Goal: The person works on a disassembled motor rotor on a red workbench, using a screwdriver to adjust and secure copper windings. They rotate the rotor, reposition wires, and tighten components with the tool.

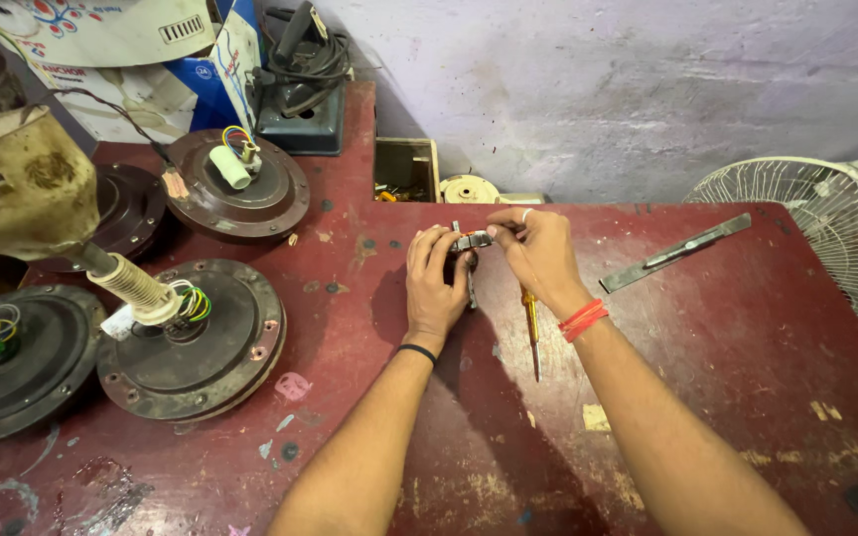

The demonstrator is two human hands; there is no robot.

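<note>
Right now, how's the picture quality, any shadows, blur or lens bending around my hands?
Head view: even, soft light; the left hand casts a dim shadow onto the red table; the small metal part both hands pinch is slightly soft; wide-angle bending stretches the edges, visibly the fan motor.

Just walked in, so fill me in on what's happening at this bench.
A person holds a small metal part in both hands, left hand and right hand, above a red bench. A screwdriver lies beneath the right wrist. Fan motors sit at the left, a metal bar at the right.
</note>
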